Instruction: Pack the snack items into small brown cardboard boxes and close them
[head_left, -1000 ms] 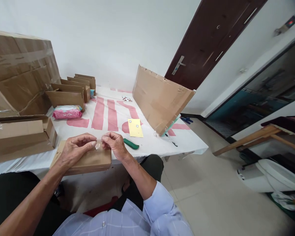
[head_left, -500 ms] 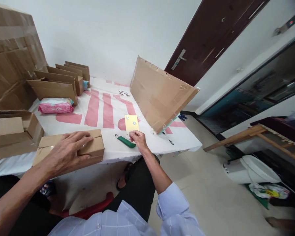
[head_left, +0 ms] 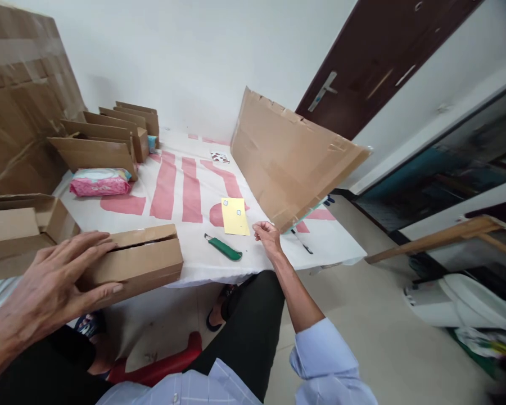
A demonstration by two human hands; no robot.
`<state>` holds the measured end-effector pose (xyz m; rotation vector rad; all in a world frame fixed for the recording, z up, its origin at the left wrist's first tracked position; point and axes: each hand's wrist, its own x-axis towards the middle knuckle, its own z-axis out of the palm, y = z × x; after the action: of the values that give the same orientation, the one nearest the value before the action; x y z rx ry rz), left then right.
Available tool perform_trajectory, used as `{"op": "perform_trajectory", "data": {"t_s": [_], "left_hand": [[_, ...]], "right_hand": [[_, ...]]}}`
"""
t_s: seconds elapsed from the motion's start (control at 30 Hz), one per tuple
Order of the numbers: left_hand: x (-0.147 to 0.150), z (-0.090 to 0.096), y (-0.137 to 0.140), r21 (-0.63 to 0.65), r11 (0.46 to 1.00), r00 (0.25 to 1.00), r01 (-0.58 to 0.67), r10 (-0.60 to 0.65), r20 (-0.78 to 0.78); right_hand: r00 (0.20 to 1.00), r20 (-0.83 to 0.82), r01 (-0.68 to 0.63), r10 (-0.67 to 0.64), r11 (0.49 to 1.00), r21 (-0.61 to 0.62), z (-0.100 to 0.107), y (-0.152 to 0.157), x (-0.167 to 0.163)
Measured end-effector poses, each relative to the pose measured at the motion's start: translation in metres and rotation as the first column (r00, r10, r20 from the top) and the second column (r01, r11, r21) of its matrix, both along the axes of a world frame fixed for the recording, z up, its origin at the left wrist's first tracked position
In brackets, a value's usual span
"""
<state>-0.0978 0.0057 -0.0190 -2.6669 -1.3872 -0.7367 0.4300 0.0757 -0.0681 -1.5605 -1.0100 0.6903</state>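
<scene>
The left hand [head_left: 63, 275] lies over the left end of a closed-up, long brown cardboard box [head_left: 145, 264] at the near edge of the table. Its thumb stands apart from the fingers: the thumb reaches along the near side of the box, while the fingers, close to one another, stretch over the top at the left. The right part of the box juts out past the fingertips, uncovered, with a narrow dark gap along its top.

The right hand [head_left: 269, 236] is well to the right of the box, low over the white cloth with pink strokes [head_left: 206, 273]. Its thumb and forefinger are drawn together at the tips — whether something thin sits between them, I cannot tell. Just left of those fingertips lies a flat yellow rectangular card [head_left: 235, 219] with two small pale squares on it. Between the box and the right hand, nearer than the card, is a green-handled cutter [head_left: 225, 248], lying at a slant.

A slim black pen [head_left: 302, 242] lies right of the right hand. Beyond it leans a large brown cardboard panel [head_left: 293, 160]. A pink-and-white soft plastic pack [head_left: 100, 183] lies far left — beside upright cardboard flaps [head_left: 95, 154].
</scene>
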Motion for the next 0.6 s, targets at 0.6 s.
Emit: {"op": "perform_trajectory", "data": {"t_s": [0.6], "left_hand": [[-0.006,-0.019,-0.013,-0.109,0.993,0.967,-0.045,0.070,0.243]], "right_hand": [[0.632,0.775,0.500,-0.022,0.775,-0.387,-0.002,0.044,0.091]]}}
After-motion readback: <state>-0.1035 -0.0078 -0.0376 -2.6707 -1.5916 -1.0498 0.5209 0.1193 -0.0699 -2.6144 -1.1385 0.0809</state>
